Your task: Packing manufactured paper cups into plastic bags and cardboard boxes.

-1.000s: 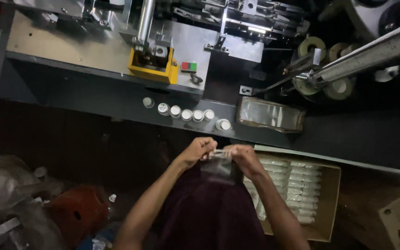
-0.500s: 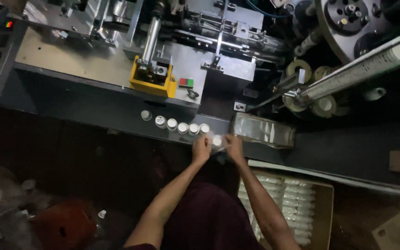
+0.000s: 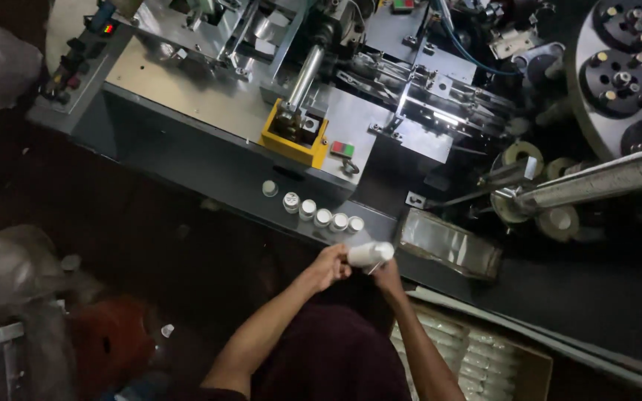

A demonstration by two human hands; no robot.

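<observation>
Nearest in, bottom right, the open cardboard box of small white packs [image 3: 477, 356] is cut off by the frame now, where a second ago more of it showed. Both hands have come up from the lap: the left hand [image 3: 330, 266] and right hand [image 3: 388, 276] close their fingers around a small white cylindrical bottle [image 3: 370, 254] lying sideways, just near of the machine's dark edge. Looks like one got picked off the ledge. Just beyond sits the row of small white-capped bottles [image 3: 322, 215], then the yellow metal block [image 3: 293, 137]. Honestly can't tell what the clear tray [image 3: 449, 242] holds, too dim.
</observation>
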